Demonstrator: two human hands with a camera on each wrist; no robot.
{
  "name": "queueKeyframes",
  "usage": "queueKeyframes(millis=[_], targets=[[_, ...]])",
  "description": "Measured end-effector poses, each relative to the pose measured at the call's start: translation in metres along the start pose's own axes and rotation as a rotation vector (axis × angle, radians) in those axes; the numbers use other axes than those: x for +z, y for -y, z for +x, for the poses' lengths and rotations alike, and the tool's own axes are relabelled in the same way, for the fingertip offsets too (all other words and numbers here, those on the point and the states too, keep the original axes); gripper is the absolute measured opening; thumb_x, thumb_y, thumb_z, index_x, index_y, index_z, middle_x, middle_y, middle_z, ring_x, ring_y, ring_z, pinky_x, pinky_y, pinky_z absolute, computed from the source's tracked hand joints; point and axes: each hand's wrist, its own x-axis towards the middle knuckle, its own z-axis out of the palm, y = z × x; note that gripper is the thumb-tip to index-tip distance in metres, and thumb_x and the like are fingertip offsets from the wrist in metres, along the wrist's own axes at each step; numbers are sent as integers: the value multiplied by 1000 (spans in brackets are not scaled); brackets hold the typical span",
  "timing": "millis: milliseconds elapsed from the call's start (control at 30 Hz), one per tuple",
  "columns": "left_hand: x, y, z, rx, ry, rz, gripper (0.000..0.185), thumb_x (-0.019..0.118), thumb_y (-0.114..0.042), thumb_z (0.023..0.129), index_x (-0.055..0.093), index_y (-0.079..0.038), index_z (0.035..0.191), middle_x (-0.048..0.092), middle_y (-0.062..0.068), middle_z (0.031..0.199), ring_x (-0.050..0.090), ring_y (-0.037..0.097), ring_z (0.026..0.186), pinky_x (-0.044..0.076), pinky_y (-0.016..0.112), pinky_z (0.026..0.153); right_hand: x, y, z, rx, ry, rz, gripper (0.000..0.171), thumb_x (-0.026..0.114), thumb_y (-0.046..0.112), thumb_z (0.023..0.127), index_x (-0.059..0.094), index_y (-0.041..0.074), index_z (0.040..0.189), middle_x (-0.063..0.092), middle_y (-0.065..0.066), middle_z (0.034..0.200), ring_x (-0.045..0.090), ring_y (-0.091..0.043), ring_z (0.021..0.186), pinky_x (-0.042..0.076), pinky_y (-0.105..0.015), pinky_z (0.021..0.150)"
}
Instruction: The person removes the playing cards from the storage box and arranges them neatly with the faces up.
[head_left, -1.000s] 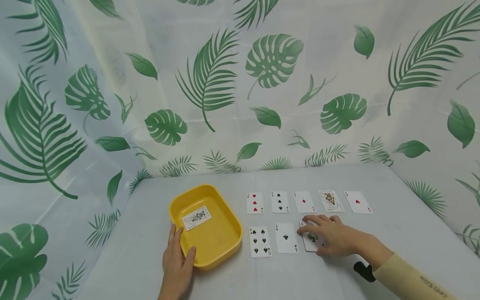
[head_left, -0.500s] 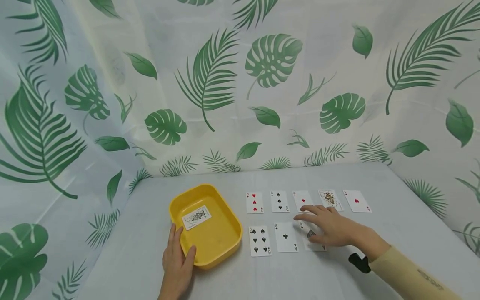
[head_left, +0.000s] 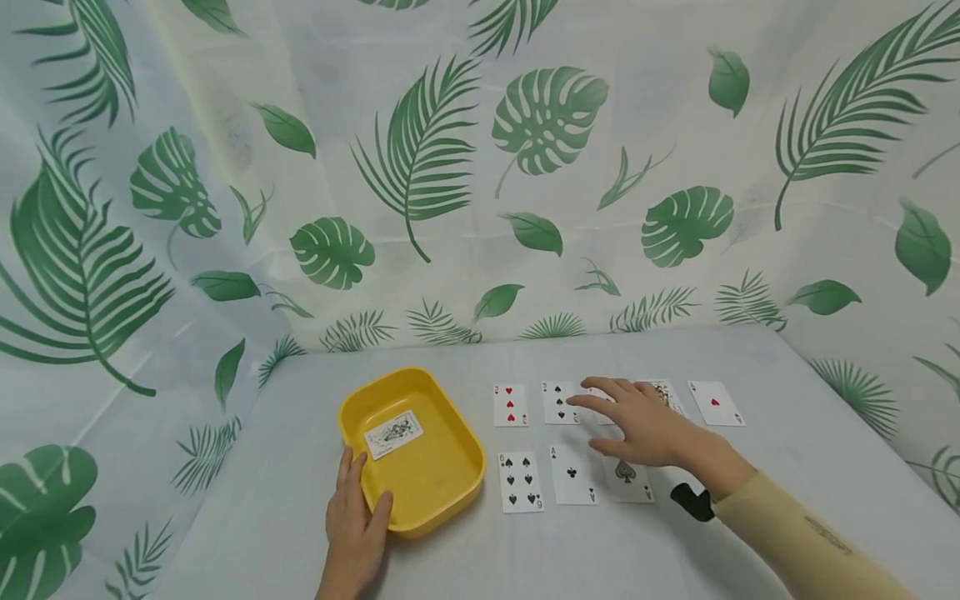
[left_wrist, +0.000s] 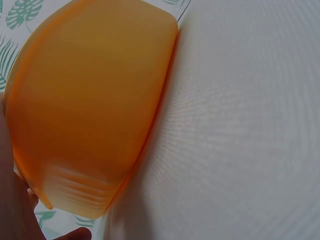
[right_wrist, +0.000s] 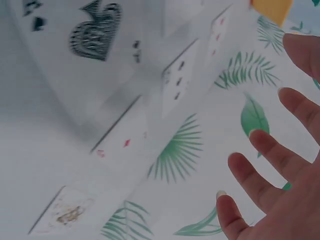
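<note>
The left hand [head_left: 354, 530] grips the near rim of the yellow tray [head_left: 442, 492], steadying it, while the right hand [head_left: 637, 425] hovers, fingers [right_wrist: 270, 155] spread and empty, right of that tray above the ace of diamonds [right_wrist: 122, 139].

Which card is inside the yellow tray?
The picture card lies alone in the yellow tray, which the left hand holds; all other cards lie on the table.

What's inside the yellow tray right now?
The yellow plastic tray holds one face-up playing card, apparently a picture card; its exact rank is too small to read.
</note>
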Motion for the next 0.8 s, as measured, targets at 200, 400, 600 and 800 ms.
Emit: queueKeyframes(millis=[200, 400, 600, 800], targets=[[0, -1, 0, 2, 4, -1, 64, 53, -21, 103, 21, -7, 157, 2, 13, 168, 14, 43, 148, 10, 64, 113, -9, 12, 22, -5, -48, 0, 57, 74, 36, 91, 56, 23, 143, 46, -13, 149, 43, -37, 134, 32, -64, 100], [-2, 0, -1, 7, -1, -8, 64, 53, -20, 103, 21, -7, 156, 3, 13, 168, 14, 44, 148, 10, 64, 113, -19, 32, 51, -38, -95, 8, 58, 73, 40, 91, 56, 23, 144, 43, -13, 152, 40, -38, 135, 30, -64, 101], [-3, 1, -1, 20, -2, -14, 63, 53, -21, 104, 21, -6, 156, 2, 14, 168, 13, 44, 148, 9, 65, 112, -22, 48, 77, -90, -110, 1, 58, 70, 44, 93, 55, 24, 145, 41, -14, 154, 38, -40, 135, 30, -63, 100], [-2, 2, 0, 41, -16, -17, 63, 53, -20, 103, 23, -5, 156, 5, 14, 168, 15, 44, 147, 11, 65, 112, -18, 63, 97, -133, -97, 8, 59, 68, 47, 94, 53, 25, 147, 40, -14, 154, 39, -39, 135, 29, -61, 100]])
